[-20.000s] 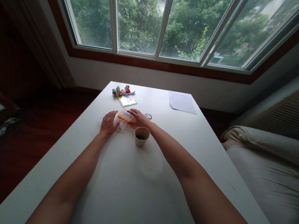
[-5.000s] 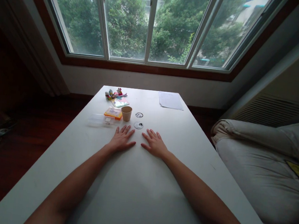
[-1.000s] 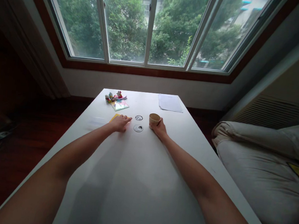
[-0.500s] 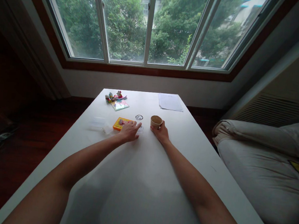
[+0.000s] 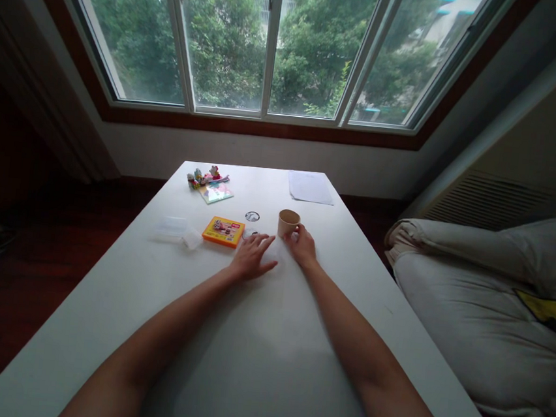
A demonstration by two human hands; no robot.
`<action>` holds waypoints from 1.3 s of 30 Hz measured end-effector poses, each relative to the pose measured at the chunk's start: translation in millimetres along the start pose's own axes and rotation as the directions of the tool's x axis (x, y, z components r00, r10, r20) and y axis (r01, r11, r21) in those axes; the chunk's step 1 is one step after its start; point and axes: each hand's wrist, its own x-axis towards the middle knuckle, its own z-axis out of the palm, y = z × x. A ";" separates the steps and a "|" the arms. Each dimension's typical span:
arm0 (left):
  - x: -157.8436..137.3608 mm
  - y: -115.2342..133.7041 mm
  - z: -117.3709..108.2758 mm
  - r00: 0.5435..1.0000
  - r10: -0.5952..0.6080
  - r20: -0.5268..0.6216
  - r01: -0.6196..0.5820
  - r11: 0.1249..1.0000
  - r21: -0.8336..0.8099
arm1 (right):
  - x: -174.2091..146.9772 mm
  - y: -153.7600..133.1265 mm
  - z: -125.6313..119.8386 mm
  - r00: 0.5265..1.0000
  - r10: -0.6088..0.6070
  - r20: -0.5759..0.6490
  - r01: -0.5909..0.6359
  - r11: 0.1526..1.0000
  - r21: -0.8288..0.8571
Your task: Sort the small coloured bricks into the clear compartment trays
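Note:
My right hand point(image 5: 302, 245) grips the lower right side of a brown paper cup point(image 5: 287, 223), which stands upright with its mouth up. To the left of the cup, my left hand point(image 5: 253, 257) is open, its fingers spread just above the table and apart from the cup. An orange and yellow box point(image 5: 223, 231) with a printed picture lies left of that hand. Beyond the fingers is a small clear round piece point(image 5: 250, 233), partly hidden by them. A flat ring-shaped item point(image 5: 252, 216) lies farther back.
The white table point(image 5: 242, 375) also bears clear plastic containers point(image 5: 172, 226) at left, small toy figures point(image 5: 207, 177) and a shiny card point(image 5: 216, 193) at the back left, and paper sheets point(image 5: 310, 187) at the back right. A pale sofa point(image 5: 450, 304) stands right of the table.
My left hand has moved right, off the box and toward the cup, leaving the box uncovered. The cup stays in my right hand. The whole view has shifted slightly.

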 end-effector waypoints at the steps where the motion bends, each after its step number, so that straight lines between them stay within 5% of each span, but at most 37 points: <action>1: -2.4 -3.8 -3.1 1.000 -0.008 -0.030 0.008 1.000 -0.007 | 0.5 0.0 -0.1 1.000 0.002 0.012 -0.002 1.000 -0.002; 9: -14.0 -53.3 -36.7 0.955 -0.249 -0.159 0.266 0.959 0.095 | 0.1 -9.1 -6.2 0.990 -0.047 0.129 0.032 0.993 0.114; 16: -32.9 -37.5 -35.6 0.998 -0.058 0.014 0.056 0.991 0.125 | -5.2 -28.1 -9.2 0.968 -0.102 0.228 0.037 0.962 0.272; 24: -26.0 -25.0 -20.3 0.999 0.017 0.039 -0.022 0.994 0.108 | -2.8 -27.4 -8.5 0.945 -0.099 0.313 -0.049 0.900 0.433; 28: -27.5 -50.8 -36.1 0.991 -0.121 -0.063 0.128 0.984 0.120 | -2.8 -24.8 -13.8 0.928 -0.086 0.363 -0.075 0.910 0.408; 34: -40.6 -106.7 -63.3 0.891 -0.402 -0.212 0.436 0.887 0.151 | -7.3 -34.1 -28.4 0.921 -0.161 0.353 0.112 0.981 0.157; 39: -46.6 -121.8 -56.5 0.810 -0.535 -0.240 0.579 0.795 0.183 | -20.3 -51.7 -37.0 0.809 -0.337 0.481 0.324 0.939 0.113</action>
